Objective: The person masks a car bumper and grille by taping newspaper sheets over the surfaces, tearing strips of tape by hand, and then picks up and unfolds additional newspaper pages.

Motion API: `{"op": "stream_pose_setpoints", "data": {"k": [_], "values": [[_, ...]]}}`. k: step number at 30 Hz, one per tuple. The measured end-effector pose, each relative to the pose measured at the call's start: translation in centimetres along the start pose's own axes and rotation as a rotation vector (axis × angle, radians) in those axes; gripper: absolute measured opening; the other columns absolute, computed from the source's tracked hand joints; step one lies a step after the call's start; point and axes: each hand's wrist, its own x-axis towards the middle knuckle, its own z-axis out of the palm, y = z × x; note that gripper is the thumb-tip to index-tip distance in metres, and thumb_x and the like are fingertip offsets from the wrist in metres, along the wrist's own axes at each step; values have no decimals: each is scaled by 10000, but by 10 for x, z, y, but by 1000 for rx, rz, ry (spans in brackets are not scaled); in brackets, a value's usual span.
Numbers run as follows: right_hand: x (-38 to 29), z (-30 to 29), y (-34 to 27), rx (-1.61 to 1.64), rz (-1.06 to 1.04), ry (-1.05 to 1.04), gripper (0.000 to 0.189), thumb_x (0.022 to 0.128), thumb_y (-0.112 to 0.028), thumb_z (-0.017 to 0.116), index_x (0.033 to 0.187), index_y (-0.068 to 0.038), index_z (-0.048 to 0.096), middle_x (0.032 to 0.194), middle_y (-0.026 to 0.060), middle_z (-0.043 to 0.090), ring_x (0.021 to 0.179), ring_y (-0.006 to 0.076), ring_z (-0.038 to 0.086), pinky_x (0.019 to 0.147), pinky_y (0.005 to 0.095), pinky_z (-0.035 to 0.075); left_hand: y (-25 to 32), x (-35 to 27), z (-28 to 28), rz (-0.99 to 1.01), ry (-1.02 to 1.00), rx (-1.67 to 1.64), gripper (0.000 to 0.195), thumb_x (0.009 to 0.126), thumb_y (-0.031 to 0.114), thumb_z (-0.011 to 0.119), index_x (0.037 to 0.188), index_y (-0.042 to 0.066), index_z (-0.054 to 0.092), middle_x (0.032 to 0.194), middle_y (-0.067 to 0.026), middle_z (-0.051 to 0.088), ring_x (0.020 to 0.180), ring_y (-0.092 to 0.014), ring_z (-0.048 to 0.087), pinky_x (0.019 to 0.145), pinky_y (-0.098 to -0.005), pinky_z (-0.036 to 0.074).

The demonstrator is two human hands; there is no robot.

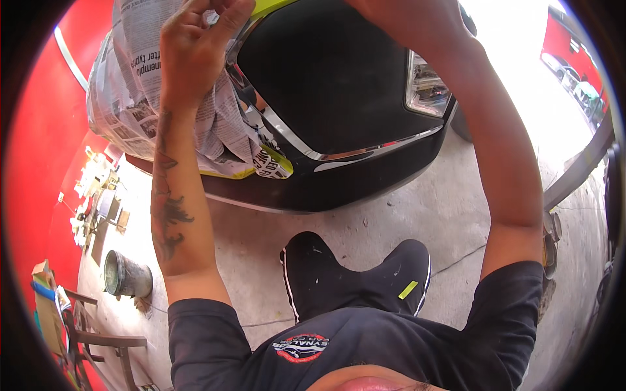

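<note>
My left hand (195,54) is raised at the top of the view, its fingers curled and the thumb beside a strip of yellow-green masking tape (271,6). Whether it pinches the tape cannot be made out. Newspaper sheets (139,107) cover the left part of a car end, with more such tape along their lower edge. My right hand (386,10) reaches over the black body panel (323,78); the top edge cuts off its fingers. Chrome trim (293,134) frames that panel, a clear lamp (426,88) sits at its right, and the dark bumper (337,185) curves below.
My knees (308,256) are bent below the bumper, with a tape scrap (408,290) on the trousers. A dirty bucket (127,273), a wooden chair (112,338) and assorted items (105,200) stand at left by a red wall (36,161). The floor (391,215) is concrete.
</note>
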Motion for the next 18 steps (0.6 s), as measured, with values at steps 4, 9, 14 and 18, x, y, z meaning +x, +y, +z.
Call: {"op": "stream_pose_setpoints", "data": {"k": [4,9,14,18], "values": [[12,8,6,-40,-66,70,203,800,-229,743,773,-92,595,685,97,613,686,305,630,644,440,488,-3,-1,2,20,59,-23,133,922,107,679,812,70,613,855,54,552,749,-18,432,652,-199,337],[19,20,0,55,17,-24,194,796,-223,745,774,-90,605,711,104,624,728,319,624,709,449,472,1,-10,-18,-26,162,459,154,911,179,715,936,30,685,800,12,626,673,-85,562,636,-238,439],[19,26,3,130,-171,-73,213,766,-252,768,772,-97,622,695,90,622,719,310,622,750,442,457,-5,-46,-21,169,233,648,172,864,221,732,885,52,713,951,-112,643,933,-274,580,872,-389,446],[21,41,-2,194,-226,111,234,748,-276,778,749,-115,608,662,66,611,681,281,616,736,439,449,-3,-68,-16,32,255,738,172,855,239,735,880,69,742,1059,-118,606,1057,-318,506,947,-422,383]]}}
